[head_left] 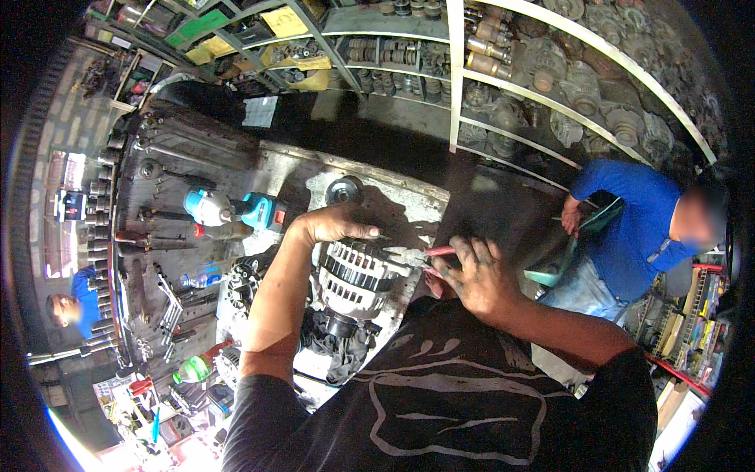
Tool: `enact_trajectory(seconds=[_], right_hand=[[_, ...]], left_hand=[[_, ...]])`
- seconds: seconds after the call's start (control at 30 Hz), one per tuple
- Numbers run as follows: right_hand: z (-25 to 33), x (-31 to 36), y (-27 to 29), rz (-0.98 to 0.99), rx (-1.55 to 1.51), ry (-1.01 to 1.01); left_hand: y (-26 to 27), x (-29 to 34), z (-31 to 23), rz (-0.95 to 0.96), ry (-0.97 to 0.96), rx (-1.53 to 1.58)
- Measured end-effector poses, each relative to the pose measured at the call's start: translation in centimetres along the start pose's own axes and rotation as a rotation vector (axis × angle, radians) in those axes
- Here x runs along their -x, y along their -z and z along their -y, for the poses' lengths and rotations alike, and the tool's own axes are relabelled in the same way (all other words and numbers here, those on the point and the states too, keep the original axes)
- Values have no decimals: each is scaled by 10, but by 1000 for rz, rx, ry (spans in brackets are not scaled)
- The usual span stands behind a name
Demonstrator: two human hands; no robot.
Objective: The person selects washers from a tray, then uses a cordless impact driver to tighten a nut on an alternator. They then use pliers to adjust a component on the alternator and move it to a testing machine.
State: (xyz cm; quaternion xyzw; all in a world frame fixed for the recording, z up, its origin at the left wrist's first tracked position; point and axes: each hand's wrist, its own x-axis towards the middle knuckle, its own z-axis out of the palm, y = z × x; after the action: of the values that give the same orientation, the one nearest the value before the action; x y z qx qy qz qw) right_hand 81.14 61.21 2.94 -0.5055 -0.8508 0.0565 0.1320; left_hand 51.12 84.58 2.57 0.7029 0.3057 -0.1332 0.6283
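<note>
A silver alternator [354,279] with slotted housing stands on the bench, its lower end over a dark cloth [354,358]. My left hand [342,224] lies across its far end, thumb stretched to the right and fingers curled over, partly hidden. Red-handled pliers [442,251] are closed in my right hand [476,275]. Their jaws reach left to the alternator's right side; what they grip there is too small to tell. Just beyond my left hand a round dark pulley [344,189] lies on the bench.
A teal cordless power tool [258,211] and several hand tools lie to the left. Near my left forearm sits another alternator part [240,285]. A clear bottle [202,279] lies beyond it. At right sits a person in blue [629,228]. Shelves [393,43] of parts line the back.
</note>
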Motion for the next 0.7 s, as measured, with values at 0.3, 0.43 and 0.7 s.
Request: enact_trajectory(seconds=[0.3, 0.43, 0.7], right_hand=[[-1, 3, -31, -2, -179, -102], [-6, 0, -22, 158, -227, -131], [-3, -12, -4, 345, -130, -207]], left_hand=[[-5, 10, -7, -95, 85, -150], [-6, 9, -7, -84, 103, -156], [-18, 10, -16, -218, 14, -96]])
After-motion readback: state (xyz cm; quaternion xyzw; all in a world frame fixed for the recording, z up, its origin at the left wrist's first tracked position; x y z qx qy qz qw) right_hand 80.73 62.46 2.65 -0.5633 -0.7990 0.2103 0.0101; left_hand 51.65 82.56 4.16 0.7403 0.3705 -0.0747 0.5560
